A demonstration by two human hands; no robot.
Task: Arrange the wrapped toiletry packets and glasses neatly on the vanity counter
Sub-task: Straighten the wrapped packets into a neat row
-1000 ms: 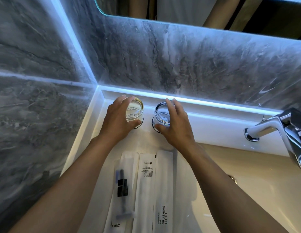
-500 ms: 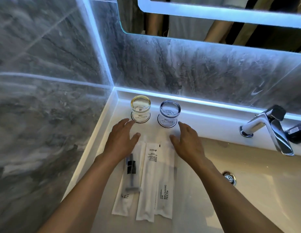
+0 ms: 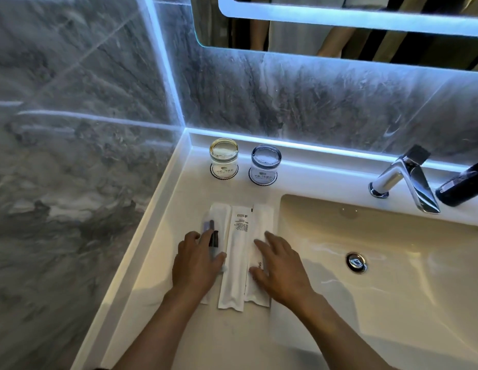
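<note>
- The left hand lies palm down on the leftmost of three wrapped packets, fingers loosely spread and flat rather than curled; it presses on the wrapper and closes around nothing.
- The right hand lies palm down on the rightmost packet, fingers fanned open, thumb toward the middle packet; it too rests on top without gripping.
- The left packet is white with a clear window; a dark, slim item shows through it just ahead of the left fingertips; what that item is cannot be told for sure.
- The middle packet lies uncovered between the two hands, small print near its far end; its long edges touch or slightly overlap its neighbours.
- The right packet runs alongside the edge of the sink basin; part of a printed word shows beside the right thumb.
- All three packets lie side by side, lengthwise toward the wall, on the white vanity counter; their near ends are uneven, the middle one reaching closest to the person.
- The amber-rimmed glass stands upright on a round coaster near the back corner; the blue-tinted glass stands upright on its own coaster just to its right; the two are close but apart, and well apart from the packets.
- A chrome faucet stands behind the basin at the right; a drain sits in the basin floor.
</note>
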